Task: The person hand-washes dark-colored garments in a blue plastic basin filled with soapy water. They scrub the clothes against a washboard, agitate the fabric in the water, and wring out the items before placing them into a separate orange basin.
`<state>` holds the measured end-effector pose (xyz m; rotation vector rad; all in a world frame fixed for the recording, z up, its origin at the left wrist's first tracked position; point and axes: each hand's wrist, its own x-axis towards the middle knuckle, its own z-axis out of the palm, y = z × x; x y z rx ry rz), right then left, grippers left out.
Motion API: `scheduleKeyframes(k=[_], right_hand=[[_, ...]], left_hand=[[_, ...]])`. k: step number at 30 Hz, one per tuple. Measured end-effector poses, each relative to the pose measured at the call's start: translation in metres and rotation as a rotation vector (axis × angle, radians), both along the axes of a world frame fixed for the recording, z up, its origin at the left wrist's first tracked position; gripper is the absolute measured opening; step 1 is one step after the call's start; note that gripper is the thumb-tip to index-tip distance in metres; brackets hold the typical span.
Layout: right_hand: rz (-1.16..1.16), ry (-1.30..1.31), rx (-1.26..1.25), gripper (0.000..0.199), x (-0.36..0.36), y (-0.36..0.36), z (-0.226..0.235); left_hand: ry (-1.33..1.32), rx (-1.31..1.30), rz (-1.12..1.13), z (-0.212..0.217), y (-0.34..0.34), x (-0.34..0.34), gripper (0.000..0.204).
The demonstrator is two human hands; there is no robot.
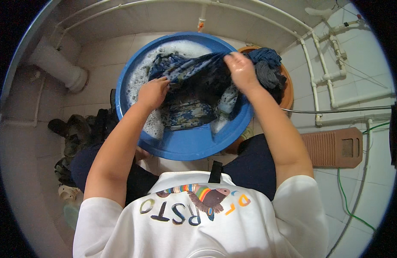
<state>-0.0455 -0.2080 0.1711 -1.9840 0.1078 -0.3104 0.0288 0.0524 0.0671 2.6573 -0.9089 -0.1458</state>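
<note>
A large blue tub [181, 148] stands in front of me with white suds [136, 81] along its left and far sides. In it lies a wet, dark garment [194, 88] with a blue, black and pale camouflage-like pattern. Its far part is pulled up and stretched between my hands. At its left edge my left hand [154, 91] is closed on the cloth. My right hand [241, 70] grips it at the far right, near the tub's rim, with foam on the skin. The garment's lower folds rest on the tub's ridged bottom.
Behind the tub's right side, an orange-brown basin [288, 92] holds dark clothes [267, 64]. A brown washboard [334, 148] lies at the right by a green hose [346, 202]. White pipes [314, 77] run along the walls. Dark clothes [76, 133] are heaped at the left.
</note>
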Motion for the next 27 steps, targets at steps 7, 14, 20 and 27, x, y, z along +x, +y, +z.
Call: scheduleKeyframes(k=[7,14,20,27], right_hand=[[-0.188,-0.184,0.002,0.031,0.017,-0.04,-0.014],[-0.106,0.054,0.227,0.033,0.022,-0.036,-0.019],[0.312,0.08,-0.381,0.052,0.042,-0.048,-0.072],[0.362,0.086,-0.905,0.075,0.042,0.021,-0.129]], left_hand=[[0.771,-1.0,0.247,0.071,0.017,0.019,0.024],[0.343,0.074,-0.061,0.077,-0.003,0.0,0.063],[1.406,-1.498,0.415,0.03,0.017,0.038,0.034],[0.242,-1.015,0.689,-0.019,-0.035,0.029,0.069]])
